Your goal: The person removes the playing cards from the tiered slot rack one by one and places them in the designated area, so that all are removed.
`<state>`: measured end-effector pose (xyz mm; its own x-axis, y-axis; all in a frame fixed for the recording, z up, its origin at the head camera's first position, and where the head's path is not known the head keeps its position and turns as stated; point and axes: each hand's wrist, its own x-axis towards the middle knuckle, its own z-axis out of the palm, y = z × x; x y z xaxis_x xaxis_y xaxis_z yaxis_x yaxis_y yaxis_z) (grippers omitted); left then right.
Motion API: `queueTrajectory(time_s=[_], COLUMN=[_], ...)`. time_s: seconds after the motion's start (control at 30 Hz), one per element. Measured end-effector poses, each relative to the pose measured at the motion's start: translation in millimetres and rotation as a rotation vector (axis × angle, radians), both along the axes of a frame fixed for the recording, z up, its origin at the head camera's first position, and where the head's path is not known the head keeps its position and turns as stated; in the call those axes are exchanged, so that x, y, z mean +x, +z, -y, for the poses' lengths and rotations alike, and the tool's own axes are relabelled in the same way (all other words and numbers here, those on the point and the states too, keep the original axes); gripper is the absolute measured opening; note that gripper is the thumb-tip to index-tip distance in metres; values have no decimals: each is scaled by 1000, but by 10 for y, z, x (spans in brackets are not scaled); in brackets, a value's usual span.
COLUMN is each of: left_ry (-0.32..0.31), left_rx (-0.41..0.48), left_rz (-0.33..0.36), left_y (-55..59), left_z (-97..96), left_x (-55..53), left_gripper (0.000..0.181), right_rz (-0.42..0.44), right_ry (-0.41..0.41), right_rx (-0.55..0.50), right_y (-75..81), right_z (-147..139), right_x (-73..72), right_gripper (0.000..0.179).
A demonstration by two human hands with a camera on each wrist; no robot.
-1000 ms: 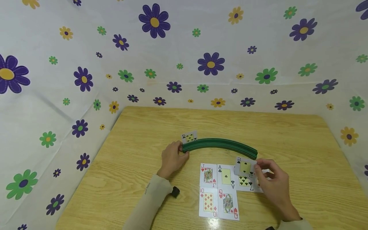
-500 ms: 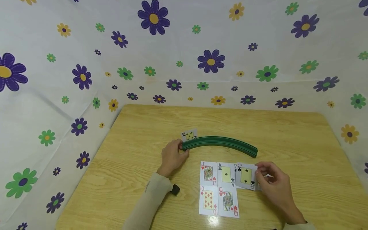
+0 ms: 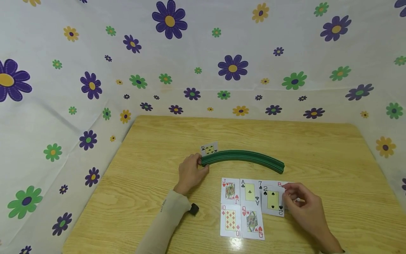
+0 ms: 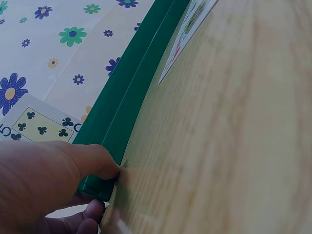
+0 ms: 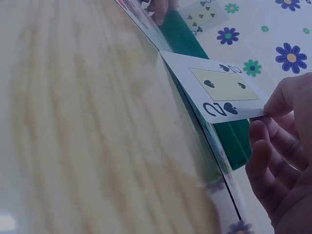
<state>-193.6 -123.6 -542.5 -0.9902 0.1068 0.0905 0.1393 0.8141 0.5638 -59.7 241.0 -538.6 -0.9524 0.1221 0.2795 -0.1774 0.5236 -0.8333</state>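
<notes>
My left hand (image 3: pixel 190 173) grips the left end of a green curved card holder (image 3: pixel 242 155); the left wrist view shows the thumb laid along its near side. A five of clubs (image 3: pixel 209 149) stands upright at that end. Between thumb and fingers, my right hand (image 3: pixel 306 208) pinches a two of spades (image 3: pixel 272 201) by its right edge. In the right wrist view this card is tilted above the cards below. It partly covers a seven of clubs (image 3: pixel 260 183) and a red eight (image 3: pixel 279 184), whose suit is hidden.
Face up beside them lie a jack of hearts (image 3: pixel 230 190), an ace of clubs (image 3: pixel 249 192), a ten of diamonds (image 3: pixel 230 220) and a queen of hearts (image 3: pixel 252 222). The wooden table (image 3: pixel 158 141) meets a flower-patterned cloth (image 3: pixel 196 46) at the back and sides.
My right hand has brought the two of spades down from near the holder's right end towards the table's near side. My left hand keeps its grip on the card holder.
</notes>
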Motion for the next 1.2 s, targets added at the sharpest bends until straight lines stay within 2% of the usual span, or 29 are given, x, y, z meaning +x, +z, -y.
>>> queueTrajectory(time_s=[0.23, 0.43, 0.73, 1.03, 1.2], left_ry=[-3, -3, -1, -3, 0], left_rx=[10, 4, 14, 14, 8], left_rz=[8, 16, 7, 15, 16], left_y=[-18, -54, -66, -42, -45], left_z=[-1, 1, 14, 8, 9], left_x=[-3, -14, -25, -7, -20], left_gripper=[25, 26, 26, 27, 26], right_rz=[27, 10, 101, 78, 96], right_ry=[18, 55, 34, 43, 39], right_rx=[61, 94, 173, 223, 266], right_y=[18, 11, 20, 12, 22], right_z=[-30, -53, -14, 1, -5], right_x=[50, 99, 192, 242, 262], right_gripper=[26, 32, 29, 30, 28])
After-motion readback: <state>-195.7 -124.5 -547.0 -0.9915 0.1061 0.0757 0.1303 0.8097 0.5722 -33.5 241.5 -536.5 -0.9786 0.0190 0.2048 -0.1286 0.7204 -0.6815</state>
